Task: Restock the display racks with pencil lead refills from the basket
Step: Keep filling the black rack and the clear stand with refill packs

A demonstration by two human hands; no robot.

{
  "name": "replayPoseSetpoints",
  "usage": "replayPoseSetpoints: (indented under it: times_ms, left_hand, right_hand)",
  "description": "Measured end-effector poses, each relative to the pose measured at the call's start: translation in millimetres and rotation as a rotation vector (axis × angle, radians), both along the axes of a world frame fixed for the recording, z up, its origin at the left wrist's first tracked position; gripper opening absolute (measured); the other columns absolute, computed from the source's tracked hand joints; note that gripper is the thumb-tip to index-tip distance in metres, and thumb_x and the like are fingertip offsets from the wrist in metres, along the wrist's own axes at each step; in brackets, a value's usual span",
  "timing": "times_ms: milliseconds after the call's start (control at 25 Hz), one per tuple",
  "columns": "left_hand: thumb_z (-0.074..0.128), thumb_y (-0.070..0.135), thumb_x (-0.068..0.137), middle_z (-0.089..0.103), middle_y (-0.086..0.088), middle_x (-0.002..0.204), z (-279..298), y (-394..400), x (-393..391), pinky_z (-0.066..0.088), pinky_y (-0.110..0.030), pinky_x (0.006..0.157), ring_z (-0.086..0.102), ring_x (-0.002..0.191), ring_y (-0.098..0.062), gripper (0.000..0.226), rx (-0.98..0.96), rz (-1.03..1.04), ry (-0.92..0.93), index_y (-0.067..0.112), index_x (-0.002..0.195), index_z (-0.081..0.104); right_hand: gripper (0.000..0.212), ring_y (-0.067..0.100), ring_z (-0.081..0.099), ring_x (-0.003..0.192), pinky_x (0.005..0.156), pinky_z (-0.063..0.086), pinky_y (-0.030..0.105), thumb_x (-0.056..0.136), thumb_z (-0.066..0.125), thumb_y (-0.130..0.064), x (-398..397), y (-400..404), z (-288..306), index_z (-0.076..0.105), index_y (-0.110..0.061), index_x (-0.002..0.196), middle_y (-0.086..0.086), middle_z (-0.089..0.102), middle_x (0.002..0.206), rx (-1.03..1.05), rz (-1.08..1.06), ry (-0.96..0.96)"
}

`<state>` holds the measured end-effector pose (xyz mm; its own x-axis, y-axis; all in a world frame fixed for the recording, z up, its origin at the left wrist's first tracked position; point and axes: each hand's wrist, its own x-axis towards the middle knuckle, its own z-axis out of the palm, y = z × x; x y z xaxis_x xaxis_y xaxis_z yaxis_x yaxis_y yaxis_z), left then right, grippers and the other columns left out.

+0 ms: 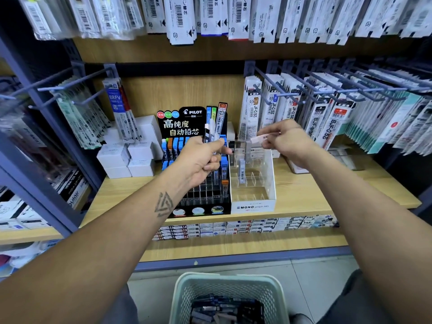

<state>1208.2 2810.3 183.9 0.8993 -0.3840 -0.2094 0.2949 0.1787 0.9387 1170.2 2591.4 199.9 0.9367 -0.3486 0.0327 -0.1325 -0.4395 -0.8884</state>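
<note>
My left hand (pixel 201 157) grips a small bunch of lead refill tubes (pixel 209 132) upright in front of the black Pilot display rack (pixel 198 209). My right hand (pixel 285 139) pinches one pale refill case (pixel 258 138) above the clear Mono graph rack (pixel 253 206), which holds one or two cases in its back rows. A pale green basket (pixel 184 291) with several dark refill cases stands on the floor below.
White boxes (pixel 128 157) are stacked left of the Pilot rack on the wooden shelf (pixel 304 195). Hook pegs with hanging refill packs (pixel 327 118) jut out on the right and on the left. Boxes line the shelf below.
</note>
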Motion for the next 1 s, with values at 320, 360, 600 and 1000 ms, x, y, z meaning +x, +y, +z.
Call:
replayPoseSetpoints:
  times_ms: [320,360,600,1000]
  left_hand:
    - [0.054,0.002,0.099,0.066,-0.020,0.083,-2.9,-3.5,3.6,0.021,-0.018,0.035,0.033,0.047,-0.009,0.014,0.014,-0.030,-0.012,0.001,0.111,0.046]
    - [0.054,0.002,0.099,0.065,-0.019,0.082,-3.4,-2.5,4.8,0.021,-0.018,0.035,0.033,0.047,-0.010,0.016,0.016,-0.025,-0.013,0.000,0.113,0.045]
    - [0.055,0.001,0.099,0.064,-0.020,0.081,-3.5,-0.2,7.5,0.021,-0.018,0.034,0.033,0.046,-0.009,0.013,0.023,-0.022,-0.010,0.002,0.106,0.043]
    - [0.055,0.001,0.099,0.064,-0.019,0.080,-3.4,3.6,9.3,0.023,-0.019,0.033,0.034,0.046,-0.009,0.013,0.017,-0.030,-0.009,0.002,0.107,0.045]
  right_hand:
    - [0.021,0.011,0.070,0.072,0.085,0.059,0.028,0.084,0.080,-0.009,21.1,7.5,-6.5,0.076,-0.016,0.104,-0.001,0.070,0.081,-0.314,-0.031,-0.099]
    - [0.023,0.013,0.071,0.077,0.089,0.058,0.030,0.085,0.079,-0.011,25.5,9.7,-9.0,0.076,-0.018,0.107,-0.002,0.070,0.085,-0.351,-0.042,-0.112]
    - [0.016,0.015,0.068,0.088,0.090,0.057,0.031,0.086,0.077,-0.010,40.8,23.0,-13.1,0.075,-0.018,0.099,0.001,0.071,0.092,-0.405,-0.059,-0.205]
    - [0.014,0.021,0.069,0.093,0.092,0.056,0.034,0.088,0.075,-0.012,49.1,33.5,-26.2,0.077,-0.019,0.100,0.004,0.074,0.100,-0.652,0.017,-0.053]
